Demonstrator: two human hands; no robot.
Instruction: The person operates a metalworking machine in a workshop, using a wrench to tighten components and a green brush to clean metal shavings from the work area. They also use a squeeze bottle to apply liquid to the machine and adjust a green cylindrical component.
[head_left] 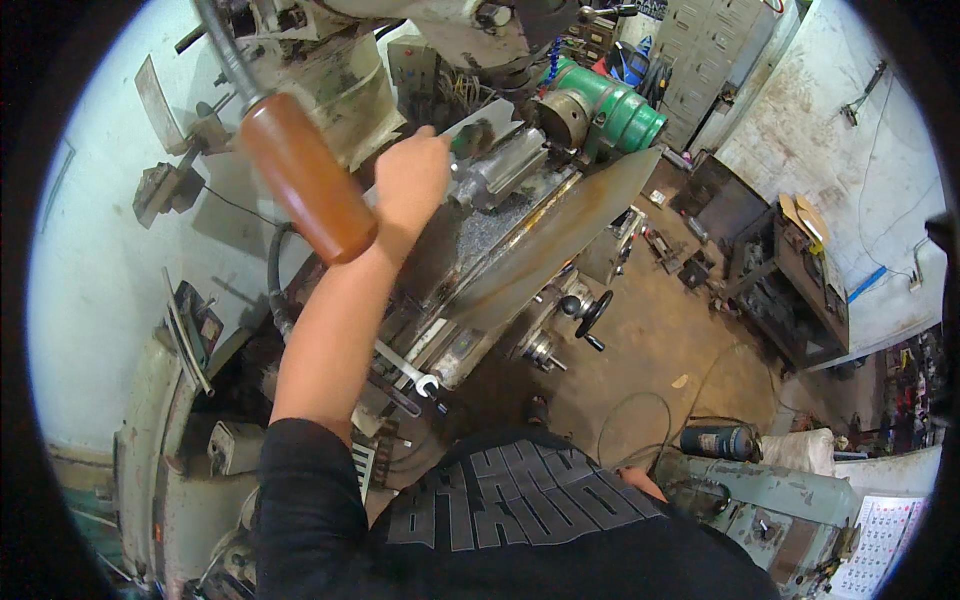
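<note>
the left hand [410,180] reaches up and away from the body, its grip clenched around a dark green-handled brush [468,138] whose working end is blurred and partly hidden behind the fingers, so its bristles cannot be made out. the brush sits just above the metal workpiece [505,165] clamped on the milling machine table [520,250], which is strewn with grey swarf. a brown wooden lever handle [305,175] hangs very close to the camera, out of focus, and covers part of the forearm and the machine behind it. the right hand is almost entirely hidden below the black printed shirt [520,510]; only a sliver of skin shows near the lower right, so i cannot tell its grip. a green cylindrical motor [615,105] lies behind the workpiece, its far end cut by clutter. an open-ended wrench [410,368] rests on the machine's front ledge, half covered by the arm. a black handwheel [590,312] juts out over the dirty floor [650,340]
</note>
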